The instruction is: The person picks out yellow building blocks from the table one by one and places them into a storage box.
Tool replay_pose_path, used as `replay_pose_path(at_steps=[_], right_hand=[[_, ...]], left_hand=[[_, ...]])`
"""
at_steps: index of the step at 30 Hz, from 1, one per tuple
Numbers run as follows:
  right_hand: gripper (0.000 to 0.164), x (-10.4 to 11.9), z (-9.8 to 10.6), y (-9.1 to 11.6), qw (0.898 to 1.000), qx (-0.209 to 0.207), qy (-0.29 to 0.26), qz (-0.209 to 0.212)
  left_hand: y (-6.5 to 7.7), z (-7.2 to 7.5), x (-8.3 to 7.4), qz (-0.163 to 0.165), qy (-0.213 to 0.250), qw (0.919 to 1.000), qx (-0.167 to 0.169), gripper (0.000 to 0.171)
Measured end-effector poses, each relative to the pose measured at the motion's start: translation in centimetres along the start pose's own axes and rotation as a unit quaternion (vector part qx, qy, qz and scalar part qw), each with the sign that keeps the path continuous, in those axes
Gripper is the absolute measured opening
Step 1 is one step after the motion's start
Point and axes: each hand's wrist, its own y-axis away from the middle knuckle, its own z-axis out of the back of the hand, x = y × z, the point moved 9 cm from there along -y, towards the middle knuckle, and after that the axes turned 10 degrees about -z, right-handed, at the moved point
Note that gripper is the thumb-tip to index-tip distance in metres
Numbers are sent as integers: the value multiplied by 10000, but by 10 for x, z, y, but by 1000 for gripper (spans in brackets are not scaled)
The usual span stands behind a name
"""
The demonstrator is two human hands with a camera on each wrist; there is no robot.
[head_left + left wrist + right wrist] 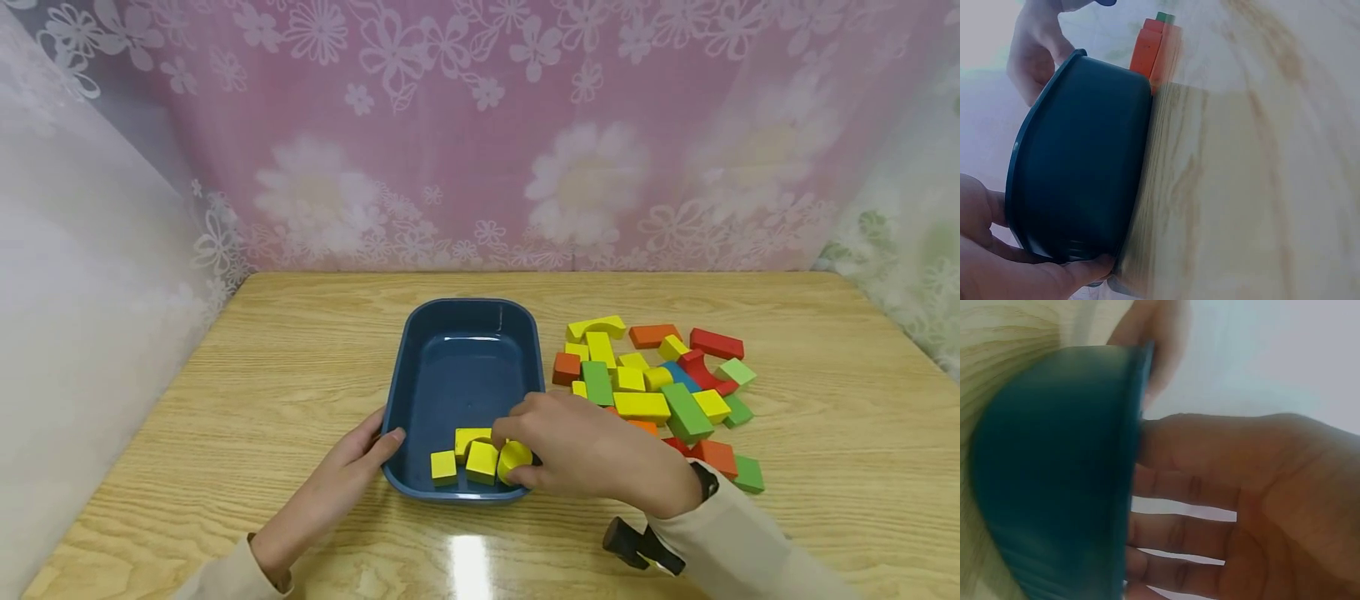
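Observation:
A dark blue plastic tray [461,379] stands on the wooden table. My left hand [341,475] grips its left side, the thumb over the rim and the fingers against the outer wall, as the left wrist view also shows. Inside the tray's near right corner, my right hand [588,450] pinches a yellow cylinder block [514,461] between thumb and fingers. Beside it in the tray lie a yellow cube [443,468], another yellow block [482,462] and a yellow arch block [471,435] partly hidden behind that one. In the right wrist view the tray wall hides the right fingertips.
To the right of the tray, several loose blocks are spread: yellow pieces [641,407], green bars [686,414], a red arch [697,369], orange and blue ones. A pink floral curtain [480,167] hangs behind the table. A black strap device [643,546] hangs below my right wrist.

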Motion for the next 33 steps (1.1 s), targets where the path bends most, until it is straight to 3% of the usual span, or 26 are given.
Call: replay_pose_path(at_steps=[12,22,28,33], right_hand=[[32,-5,-7,-8,9995,8,-58,-322],[30,-11,8,-5,9994,-159,-238,-197],[26,-32,28,0,9964,-504,-385,-569],[24,-69,47,14,9927,-771,-524,-771]], left_hand=[[0,2,1,77,-80,9999,-91,54],[0,2,1,68,-56,10000,-19,54],[1,4,1,112,-195,9997,-104,54],[0,2,0,130,-208,9996,-122,55]])
